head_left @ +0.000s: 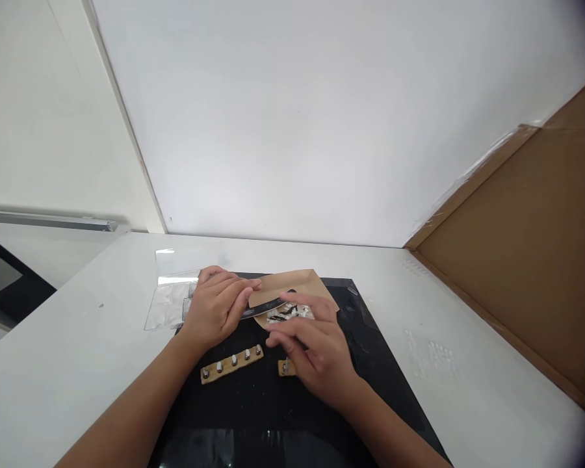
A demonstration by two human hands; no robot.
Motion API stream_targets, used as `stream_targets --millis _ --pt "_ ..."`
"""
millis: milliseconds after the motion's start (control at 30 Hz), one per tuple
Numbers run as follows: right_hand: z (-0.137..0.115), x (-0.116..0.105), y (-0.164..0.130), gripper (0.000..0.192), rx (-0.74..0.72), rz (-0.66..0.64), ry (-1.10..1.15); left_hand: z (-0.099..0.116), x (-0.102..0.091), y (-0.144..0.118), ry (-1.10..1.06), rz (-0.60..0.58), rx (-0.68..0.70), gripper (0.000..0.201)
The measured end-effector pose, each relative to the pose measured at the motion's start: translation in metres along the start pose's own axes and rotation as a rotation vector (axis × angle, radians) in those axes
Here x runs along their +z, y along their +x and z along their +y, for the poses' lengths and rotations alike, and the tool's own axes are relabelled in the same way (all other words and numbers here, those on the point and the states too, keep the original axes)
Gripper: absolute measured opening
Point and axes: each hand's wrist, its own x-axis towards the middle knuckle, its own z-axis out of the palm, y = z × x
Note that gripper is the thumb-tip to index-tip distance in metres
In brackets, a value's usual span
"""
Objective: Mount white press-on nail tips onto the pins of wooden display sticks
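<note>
My left hand is closed around the left end of a curved black strip with a pale lower edge. The strip slants up to the right, over a sheet of brown paper. My right hand is beside its far end, the forefinger close to the tip; contact is unclear. Its thumb and another finger come together lower down, and what they hold, if anything, is too small to make out. Beneath the right fingers, small white and black bits lie heaped on the paper.
Nearer me, a cardboard strip carries several upright metal-and-white pieces. A smaller cardboard piece is partly hidden by my right hand. Everything rests on a black mat. Clear plastic trays stand left; a cardboard panel borders the white table right.
</note>
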Motion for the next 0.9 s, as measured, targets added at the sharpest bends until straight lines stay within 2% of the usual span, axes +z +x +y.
stream_targets --millis 133,267,367,500,633,900 --pt "0.019 -0.011 0.002 0.012 0.101 0.114 -0.067 0.011 0.003 0.000 -0.080 -0.048 0.085 0.034" --pt "0.030 -0.013 0.003 0.027 0.112 0.125 -0.128 0.022 0.010 -0.004 -0.228 -0.163 0.149 0.049" --pt "0.032 -0.011 0.002 0.037 0.108 0.118 -0.152 0.029 0.017 -0.007 -0.310 -0.178 0.132 0.063" --pt "0.031 -0.008 0.001 0.041 0.071 0.120 -0.188 0.034 0.021 -0.005 -0.381 -0.153 0.106 0.053" --pt "0.029 -0.007 0.001 0.042 0.081 0.094 -0.193 0.036 0.021 0.001 -0.421 -0.078 0.089 0.038" --pt "0.029 -0.011 0.003 0.038 0.084 0.035 -0.218 0.039 0.019 -0.002 -0.354 -0.018 0.085 0.033"
